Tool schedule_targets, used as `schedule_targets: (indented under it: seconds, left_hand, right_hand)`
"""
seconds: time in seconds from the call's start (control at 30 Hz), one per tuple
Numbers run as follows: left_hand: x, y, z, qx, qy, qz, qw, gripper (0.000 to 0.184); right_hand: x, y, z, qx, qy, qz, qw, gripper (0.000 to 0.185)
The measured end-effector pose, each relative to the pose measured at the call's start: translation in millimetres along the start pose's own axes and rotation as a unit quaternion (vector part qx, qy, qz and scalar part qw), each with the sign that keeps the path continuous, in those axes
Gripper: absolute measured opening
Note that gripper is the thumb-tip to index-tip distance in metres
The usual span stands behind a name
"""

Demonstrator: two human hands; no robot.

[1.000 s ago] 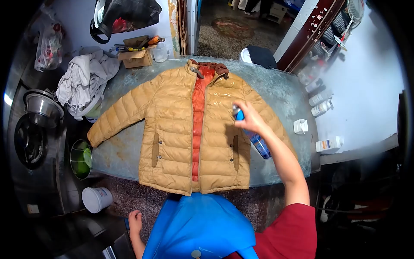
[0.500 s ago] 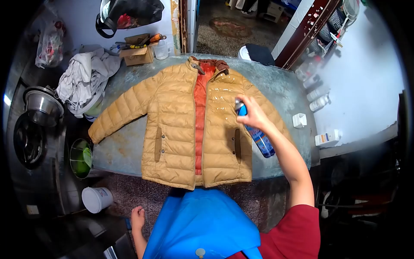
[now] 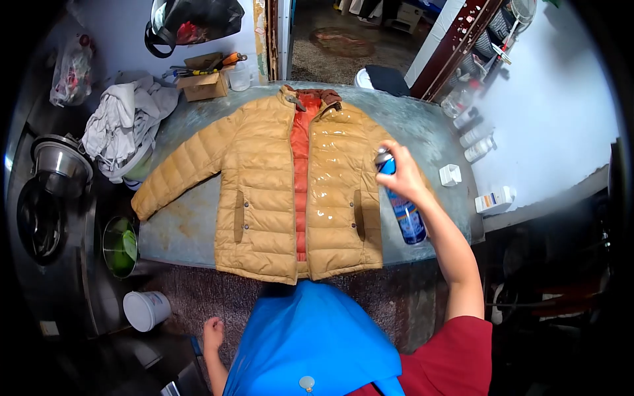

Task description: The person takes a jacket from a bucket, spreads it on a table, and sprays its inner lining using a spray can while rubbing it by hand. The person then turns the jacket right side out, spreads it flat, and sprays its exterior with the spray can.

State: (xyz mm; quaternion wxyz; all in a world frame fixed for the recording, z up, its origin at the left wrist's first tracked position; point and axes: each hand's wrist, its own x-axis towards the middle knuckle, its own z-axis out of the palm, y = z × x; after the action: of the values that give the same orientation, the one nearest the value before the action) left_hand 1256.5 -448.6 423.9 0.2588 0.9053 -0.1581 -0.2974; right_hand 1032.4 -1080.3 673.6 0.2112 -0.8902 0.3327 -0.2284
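A tan quilted jacket with a red lining lies spread on the grey table, its zip undone. White flecks of foam or spray dot its right-hand front panel from the collar down to near the pocket. Over the jacket's right-hand sleeve, my right hand is wrapped round a blue spray can, a finger on its top. The can tilts, with its nozzle towards the jacket. My left hand hangs low beside the blue apron, away from the table, its fingers curled with nothing visible in them.
White cloth is heaped in a basin on the left. A cardboard box of tools stands at the back. Bottles and a small white container are on the right. A white bucket sits on the floor.
The spray can has shifted slightly right in my right hand. More white flecks now run down the jacket's right-hand panel. My left hand stays low.
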Motion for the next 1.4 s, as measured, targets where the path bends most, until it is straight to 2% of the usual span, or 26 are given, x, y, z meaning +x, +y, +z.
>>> schedule_targets:
  seconds: [0.07,0.13,0.2,0.27,0.33,0.4,0.5,0.53,0.6,0.63,0.73,0.8,0.87,0.93,1.0,1.1,1.13,1.23,1.33,1.4]
  left_hand:
    - [8,2,-2,-0.014,0.032,0.045,0.998,0.023]
    - [11,8,-5,-0.011,0.021,0.042,0.999,0.023]
    - [12,15,-7,-0.009,0.011,0.04,0.999,0.024]
    - [11,15,-6,-0.004,0.007,0.026,1.0,0.023]
    - [11,11,-3,0.002,0.002,0.027,1.0,0.023]
    - [14,7,-3,0.014,-0.006,0.028,0.999,0.022]
    - [22,8,-7,0.016,-0.021,0.05,0.998,0.022]
    - [26,8,-7,0.003,-0.022,0.048,0.999,0.022]
    - [33,7,-7,-0.009,-0.023,0.047,0.999,0.022]
    - [37,6,-6,-0.005,-0.025,0.049,0.998,0.022]
    - [38,22,-10,-0.013,-0.033,0.058,0.998,0.023]
    - [35,26,-12,-0.025,-0.038,0.065,0.997,0.024]
    - [37,17,-5,-0.004,-0.029,0.083,0.996,0.024]
    - [41,5,-1,0.004,-0.044,0.077,0.996,0.025]
    - [44,-8,1,0.023,-0.076,0.085,0.993,0.026]
    - [45,1,-4,0.021,-0.087,0.078,0.993,0.026]
    - [50,3,-5,0.023,-0.089,0.08,0.993,0.026]
    - [61,8,-8,0.022,-0.093,0.086,0.992,0.025]
    - [68,11,-6,0.023,-0.083,0.094,0.992,0.025]
    - [71,9,-5,-0.012,-0.097,0.085,0.992,0.025]
  right_hand:
    - [5,4,-12,-0.03,0.041,0.075,0.996,0.067]
    - [-1,19,-20,-0.049,0.08,0.072,0.993,0.069]
    - [-18,29,-21,-0.066,0.026,0.097,0.993,0.07]
    - [-39,27,-18,-0.074,-0.031,0.051,0.995,0.069]
    - [-51,18,-18,-0.06,-0.081,0.079,0.992,0.07]
    - [-50,34,-16,-0.065,-0.004,0.03,0.997,0.069]
    - [-39,29,-32,-0.041,0.097,0.104,0.989,0.065]
    - [-42,30,-30,-0.041,0.098,0.106,0.989,0.065]
    - [-51,30,-23,-0.032,0.057,0.017,0.998,0.065]
    - [-59,12,-22,-0.048,0.019,0.026,0.998,0.066]
    - [-74,-4,-24,0.004,0.045,0.084,0.995,0.066]
    - [-96,11,-14,-0.026,0.009,0.05,0.998,0.067]
    - [-125,-1,-9,-0.002,-0.087,0.084,0.993,0.068]
    - [-144,-8,-6,0.017,-0.109,0.104,0.988,0.068]
    - [-149,3,-8,-0.004,-0.038,0.099,0.994,0.068]
    - [-144,5,-19,0.006,0.077,0.145,0.986,0.068]
    - [-145,3,-23,0.023,0.089,0.148,0.985,0.067]
    - [-159,-10,-33,-0.009,0.054,0.188,0.981,0.068]
    - [-197,-15,-32,-0.019,0.018,0.165,0.986,0.065]
    - [-220,-32,-34,-0.031,-0.055,0.159,0.985,0.066]
